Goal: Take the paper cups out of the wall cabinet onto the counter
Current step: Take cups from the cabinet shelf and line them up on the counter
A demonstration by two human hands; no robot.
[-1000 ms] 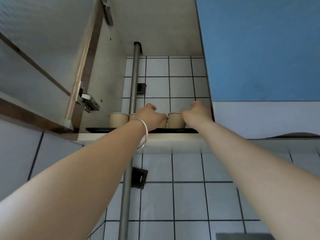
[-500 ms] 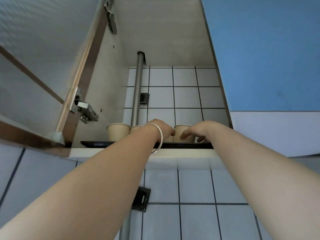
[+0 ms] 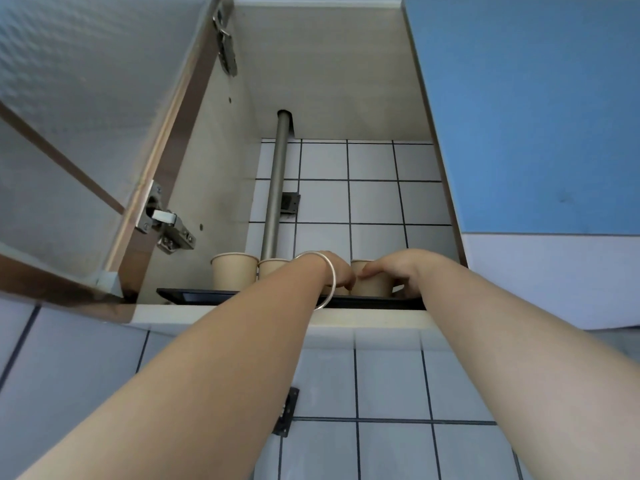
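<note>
both arms reach up into the open wall cabinet [image 3: 221, 188]; left hand [image 3: 341, 276] and right hand [image 3: 398, 268] curl around paper cups [image 3: 372, 284] on a black tray [image 3: 207, 296], seemingly to lift them.

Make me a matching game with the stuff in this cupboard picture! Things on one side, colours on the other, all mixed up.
Things:
1. leftmost paper cup
2. tray under the cups
3. closed cabinet door on the right
4. bracelet on the left wrist

Colours:
A. blue
B. silver
C. tan
D. black

Pairs: 1-C, 2-D, 3-A, 4-B
</note>
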